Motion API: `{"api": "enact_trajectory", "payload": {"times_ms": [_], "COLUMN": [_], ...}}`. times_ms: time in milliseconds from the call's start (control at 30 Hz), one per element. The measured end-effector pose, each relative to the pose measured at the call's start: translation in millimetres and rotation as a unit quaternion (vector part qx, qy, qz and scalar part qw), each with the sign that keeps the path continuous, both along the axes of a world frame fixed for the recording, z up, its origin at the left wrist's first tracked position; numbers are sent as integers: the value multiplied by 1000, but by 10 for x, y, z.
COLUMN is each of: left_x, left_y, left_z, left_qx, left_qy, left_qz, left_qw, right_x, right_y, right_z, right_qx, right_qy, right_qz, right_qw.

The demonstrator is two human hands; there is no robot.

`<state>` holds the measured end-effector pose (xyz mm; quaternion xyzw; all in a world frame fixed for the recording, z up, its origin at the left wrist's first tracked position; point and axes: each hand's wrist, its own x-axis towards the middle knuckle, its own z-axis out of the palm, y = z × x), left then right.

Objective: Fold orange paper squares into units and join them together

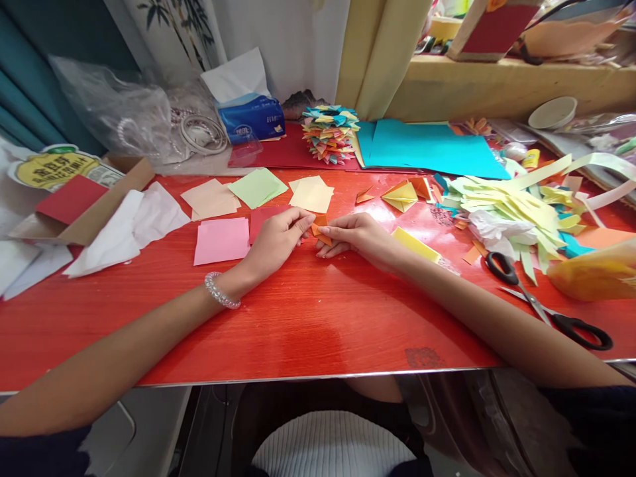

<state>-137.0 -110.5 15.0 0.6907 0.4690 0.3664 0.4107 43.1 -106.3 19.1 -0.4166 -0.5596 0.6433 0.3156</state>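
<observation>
Between my two hands is a small folded piece of orange paper [320, 226], held just above the red table. My left hand [281, 238], with a clear coiled band on its wrist, pinches the paper's left side between thumb and fingers. From the right, my right hand [358, 238] grips its other side with thumb and fingertips. Pink paper squares [221, 241] lie left of my left hand, and a red square [263, 220] is partly hidden behind it. Beyond the hands are cream squares [311, 193], green squares [258, 187] and a yellow folded paper piece [400, 196].
Black-handled scissors [534, 305] lie open at the right, near a heap of pale green paper strips [507, 209]. At the back stand a multicoloured stack of folded paper [330, 134], blue sheets [427, 149] and a tissue pack [251, 119]. A cardboard box [124, 182] sits left.
</observation>
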Motion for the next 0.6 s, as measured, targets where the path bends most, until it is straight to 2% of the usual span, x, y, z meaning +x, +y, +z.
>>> {"api": "enact_trajectory", "payload": {"times_ms": [167, 400, 600], "left_x": [-9, 20, 24], "left_y": [7, 9, -1], "left_z": [2, 12, 41], "left_qx": [-10, -36, -39], "left_qy": [3, -26, -15], "left_qz": [-4, -8, 6], "left_qw": [1000, 999, 999], "right_x": [-16, -30, -32], "right_y": [-38, -57, -70], "right_z": [5, -80, -77], "right_qx": [43, 92, 103], "right_qy": [-23, -19, -13], "right_qz": [3, -9, -8], "right_qw": [999, 996, 995]}}
